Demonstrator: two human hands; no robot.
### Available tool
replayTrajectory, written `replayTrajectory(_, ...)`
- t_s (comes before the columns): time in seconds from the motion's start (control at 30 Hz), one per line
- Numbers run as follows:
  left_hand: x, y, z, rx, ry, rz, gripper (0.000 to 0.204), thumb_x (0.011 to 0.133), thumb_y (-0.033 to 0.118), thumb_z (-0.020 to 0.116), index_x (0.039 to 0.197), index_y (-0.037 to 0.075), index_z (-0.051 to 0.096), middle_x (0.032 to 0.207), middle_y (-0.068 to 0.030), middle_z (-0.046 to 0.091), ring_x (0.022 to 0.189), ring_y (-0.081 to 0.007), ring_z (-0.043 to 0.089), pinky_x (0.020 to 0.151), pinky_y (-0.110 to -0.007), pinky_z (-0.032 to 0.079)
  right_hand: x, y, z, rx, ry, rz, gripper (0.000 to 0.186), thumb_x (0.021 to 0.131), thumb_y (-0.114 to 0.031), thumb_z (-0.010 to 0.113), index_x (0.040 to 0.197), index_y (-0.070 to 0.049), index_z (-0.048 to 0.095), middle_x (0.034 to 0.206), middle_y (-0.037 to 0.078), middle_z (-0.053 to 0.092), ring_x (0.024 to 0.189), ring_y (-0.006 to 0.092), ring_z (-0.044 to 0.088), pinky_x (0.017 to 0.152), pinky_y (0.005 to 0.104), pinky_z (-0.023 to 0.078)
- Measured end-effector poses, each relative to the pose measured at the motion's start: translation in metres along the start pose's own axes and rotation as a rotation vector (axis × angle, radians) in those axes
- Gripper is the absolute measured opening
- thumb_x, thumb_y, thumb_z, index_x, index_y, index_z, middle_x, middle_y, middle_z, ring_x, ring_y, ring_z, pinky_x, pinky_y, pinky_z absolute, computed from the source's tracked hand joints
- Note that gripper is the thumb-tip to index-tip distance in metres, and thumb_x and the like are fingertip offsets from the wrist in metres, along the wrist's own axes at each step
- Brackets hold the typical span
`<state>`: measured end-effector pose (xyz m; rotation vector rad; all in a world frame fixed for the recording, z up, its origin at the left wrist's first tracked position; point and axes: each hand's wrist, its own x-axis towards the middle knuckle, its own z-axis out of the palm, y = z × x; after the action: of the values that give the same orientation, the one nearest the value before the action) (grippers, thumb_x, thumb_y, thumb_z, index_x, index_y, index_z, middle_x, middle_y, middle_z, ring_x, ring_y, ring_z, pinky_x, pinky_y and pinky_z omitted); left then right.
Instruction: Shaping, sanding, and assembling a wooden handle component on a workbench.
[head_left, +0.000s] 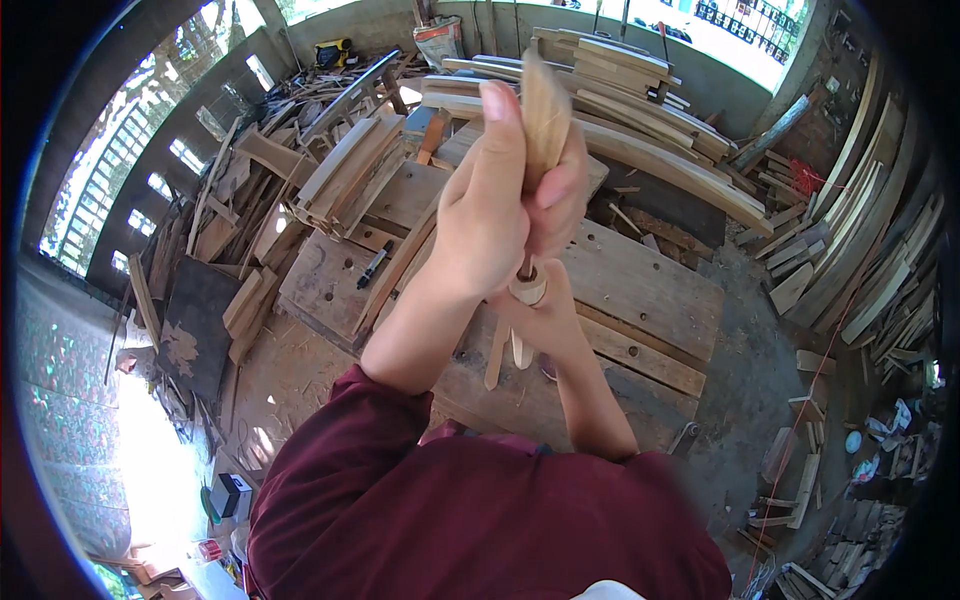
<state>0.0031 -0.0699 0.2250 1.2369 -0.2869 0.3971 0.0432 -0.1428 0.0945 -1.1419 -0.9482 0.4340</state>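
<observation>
In front of my chest, my left hand [490,205] is wrapped around a pale, shaped piece of wood [545,120] with a tapered tip. The thumb lies along its left side and the fingers curl round from the right. Just below, my right hand [550,315] is closed around a round wooden handle [530,288]. A thin dark shank rises from the handle's end toward the left hand; whatever it leads to is hidden. Beneath the hands, two narrow wooden strips [496,352] with rounded ends show against the workbench [650,290].
A dark marker-like tool [375,265] lies at the bench's left. Stacked boards [640,110] fill the back, and scrap wood [225,205] is heaped at far left. Long planks [865,240] lean at right, near a thin red cord [820,370] on the floor.
</observation>
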Motion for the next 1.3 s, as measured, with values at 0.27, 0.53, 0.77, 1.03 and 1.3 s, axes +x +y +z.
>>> replayTrajectory(0.27, -0.009, -0.073, -0.064, 0.369, 0.150, 0.170, 0.073, 0.093, 0.060, 0.019, 0.123, 0.001, 0.047, 0.118, -0.0100, 0.051, 0.109, -0.0194, 0.047, 0.091, -0.033, 0.035, -0.022, 0.067, -0.025, 0.057, 0.252, 0.182, 0.021, 0.084, -0.021, 0.067, 0.077, -0.006, 0.055, 0.065, -0.003, 0.054, 0.058, 0.0060, 0.053, 0.054, 0.0205, 0.040)
replayTrajectory(0.53, -0.129, -0.201, -0.067, 0.620, 0.073, -0.151, 0.053, 0.086, 0.019, 0.062, 0.128, 0.000, 0.035, 0.111, -0.0157, 0.054, 0.098, -0.0210, 0.056, 0.082, -0.031, 0.044, -0.037, 0.081, -0.041, 0.265, 0.337, 0.235, 0.022, 0.093, -0.025, 0.054, 0.102, -0.006, 0.049, 0.078, 0.002, 0.053, 0.066, 0.0078, 0.050, 0.060, 0.0235, 0.042)
replayTrajectory(0.77, -0.174, -0.204, -0.092, 0.561, 0.072, -0.385, 0.045, 0.090, 0.019, 0.056, 0.127, 0.003, 0.036, 0.076, -0.0086, 0.056, 0.064, -0.0161, 0.056, 0.057, -0.031, 0.043, -0.083, 0.087, -0.042, -0.013, 0.052, 0.186, 0.051, 0.096, -0.032, 0.044, 0.135, -0.001, 0.030, 0.129, 0.010, 0.043, 0.126, 0.0173, 0.032, 0.105, 0.0320, 0.022)
replayTrajectory(1.03, -0.195, -0.182, -0.105, 0.780, 0.069, -0.595, 0.045, 0.088, 0.025, 0.058, 0.123, 0.003, 0.039, 0.076, -0.0146, 0.061, 0.072, -0.0266, 0.062, 0.063, -0.034, 0.048, -0.130, 0.096, -0.078, -0.018, 0.190, 0.510, 0.040, 0.096, -0.033, 0.043, 0.120, -0.002, 0.052, 0.109, 0.008, 0.060, 0.106, 0.0138, 0.051, 0.095, 0.0280, 0.035)
replayTrajectory(1.3, -0.213, -0.201, -0.115, 1.011, 0.116, -0.630, 0.046, 0.085, 0.023, 0.057, 0.121, 0.000, 0.038, 0.088, -0.0251, 0.062, 0.086, -0.0405, 0.061, 0.075, -0.043, 0.047, -0.143, 0.104, -0.089, -0.059, 0.322, 0.582, 0.033, 0.094, -0.034, 0.046, 0.110, -0.008, 0.057, 0.101, 0.004, 0.063, 0.090, 0.0104, 0.056, 0.079, 0.0239, 0.040)
